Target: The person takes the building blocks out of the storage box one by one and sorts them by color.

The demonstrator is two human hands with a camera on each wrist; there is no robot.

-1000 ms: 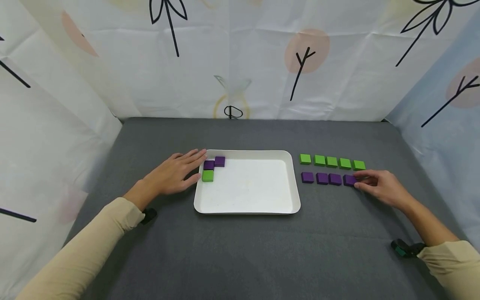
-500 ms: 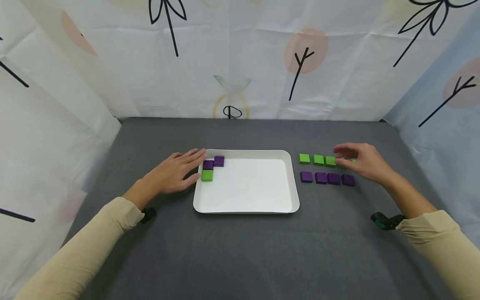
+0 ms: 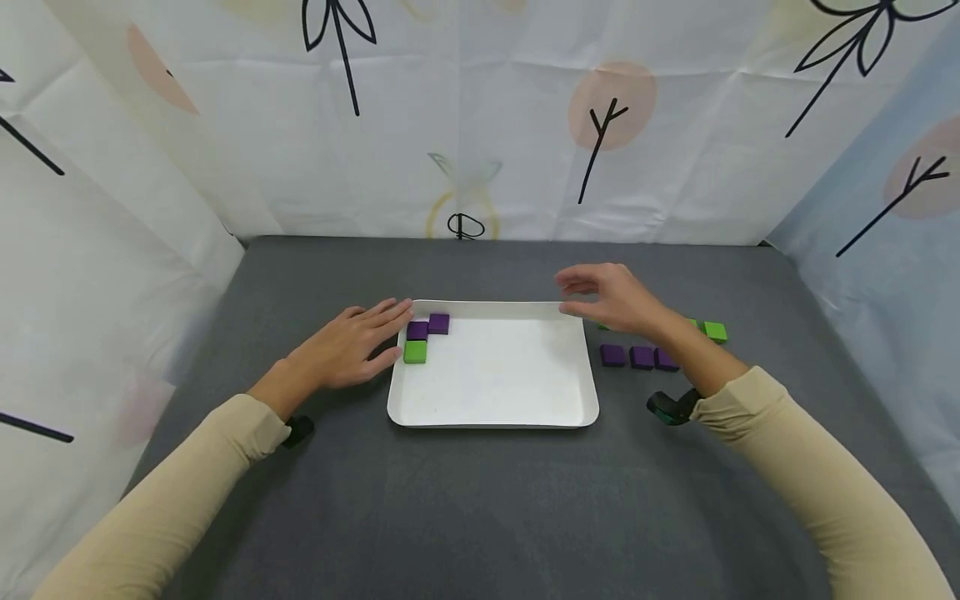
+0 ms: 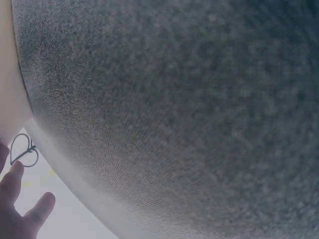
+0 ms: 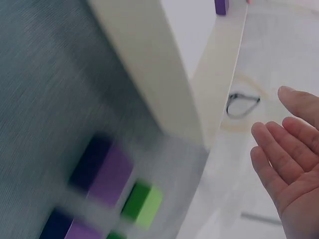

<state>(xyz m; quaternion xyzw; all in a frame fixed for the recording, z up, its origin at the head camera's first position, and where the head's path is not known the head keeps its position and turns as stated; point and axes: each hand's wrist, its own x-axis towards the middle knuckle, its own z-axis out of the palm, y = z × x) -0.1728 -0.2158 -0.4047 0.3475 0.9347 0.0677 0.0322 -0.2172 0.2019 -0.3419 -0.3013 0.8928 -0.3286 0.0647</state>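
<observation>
The white tray (image 3: 502,375) lies flat on the grey cloth. Against its left rim rests my left hand (image 3: 348,343), fingers spread and straight; its fingertips also show in the left wrist view. Two purple blocks (image 3: 439,323) and one green block (image 3: 415,352) sit in the tray's far left corner. My right hand (image 3: 611,297) hovers over the far right corner of the tray. In the right wrist view the palm and fingers (image 5: 284,154) are extended, thumb apart, with nothing between them.
To the tray's right is a row of purple blocks (image 3: 641,357), partly covered by my right forearm. Behind it, a row of green blocks (image 3: 715,332) is mostly hidden by the hand and arm. A printed white curtain (image 3: 510,150) stands behind the table.
My right hand has left the right end of the purple row, passed over the green row and moved left to the tray's corner. The left hand has stayed put.
</observation>
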